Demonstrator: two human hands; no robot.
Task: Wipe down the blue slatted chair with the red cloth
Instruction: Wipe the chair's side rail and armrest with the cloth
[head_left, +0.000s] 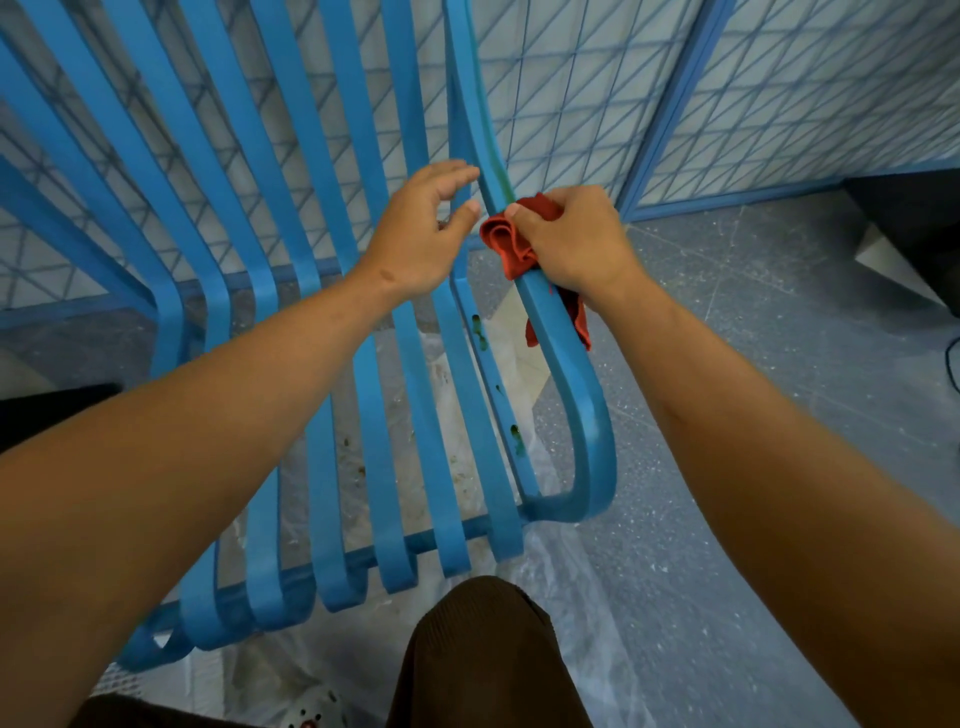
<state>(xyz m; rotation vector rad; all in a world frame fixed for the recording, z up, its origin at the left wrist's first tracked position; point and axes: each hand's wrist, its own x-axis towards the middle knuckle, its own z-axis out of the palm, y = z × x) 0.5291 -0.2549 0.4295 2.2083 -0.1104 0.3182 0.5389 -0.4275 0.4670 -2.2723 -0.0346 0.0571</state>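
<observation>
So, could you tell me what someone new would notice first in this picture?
The bright red cloth stands out, bunched in the right hand around the rightmost slat of the blue slatted chair. The left hand hovers open beside it, and greenish stains dot the neighbouring slat lower down.

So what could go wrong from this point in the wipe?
The cloth is bunched in the right hand on the outer slat, so it may smear the green streak rather than lift it. Green spots on the next slat could be missed. The open left hand isn't steadying the chair.
</observation>
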